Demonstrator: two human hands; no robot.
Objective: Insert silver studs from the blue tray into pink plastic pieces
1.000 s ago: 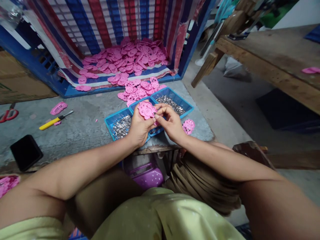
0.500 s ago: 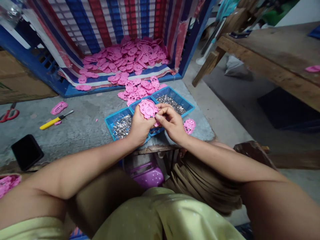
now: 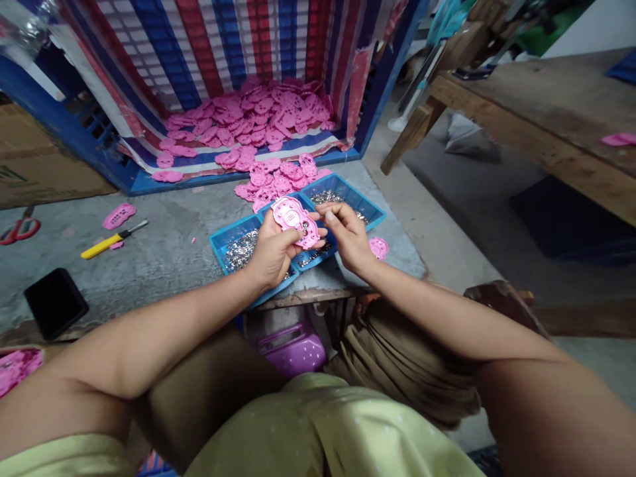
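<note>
A pink plastic piece lies tilted in my left hand, whose thumb presses on its lower part beside a small shiny metal bit. My right hand is just to the right, thumb and index finger pinched together; anything between them is too small to make out. Beneath both hands stand blue trays of small silver metal parts. Another pink piece rests on the table right of my right hand. Behind the trays is a loose heap of pink pieces.
A blue crate with a striped liner holds a large pink pile. Left on the grey table are red-handled scissors, a yellow-handled tool and a black phone. A wooden table stands at right.
My right hand has moved slightly away from the pink piece, leaving a small gap. The piece has turned in my left hand, and more of its lower part now shows.
</note>
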